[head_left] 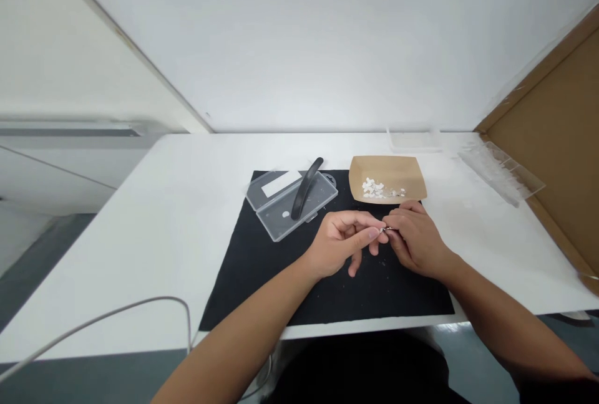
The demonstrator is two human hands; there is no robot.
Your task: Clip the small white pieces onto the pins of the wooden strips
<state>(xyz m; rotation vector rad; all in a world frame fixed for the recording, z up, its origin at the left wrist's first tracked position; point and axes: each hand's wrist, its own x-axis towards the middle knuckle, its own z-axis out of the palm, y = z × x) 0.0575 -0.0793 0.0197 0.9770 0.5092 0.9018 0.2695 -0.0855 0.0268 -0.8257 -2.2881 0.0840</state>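
Note:
My left hand (344, 243) and my right hand (418, 239) meet fingertip to fingertip over a black mat (262, 267). Both are closed in a pinch on a tiny metallic piece (386, 228) held between them; it is too small to name. Just behind my hands stands a brown paper tray (402, 170) holding several small white pieces (374, 188). To the left of the tray lies a clear plastic case (276, 211) with a black curved tool (306, 187) resting across it.
The mat lies on a white table (178, 217) against a white wall. Clear plastic trays (500, 170) lie at the back right beside a brown board (556, 142). A white cable (116, 312) curves over the table's front left edge.

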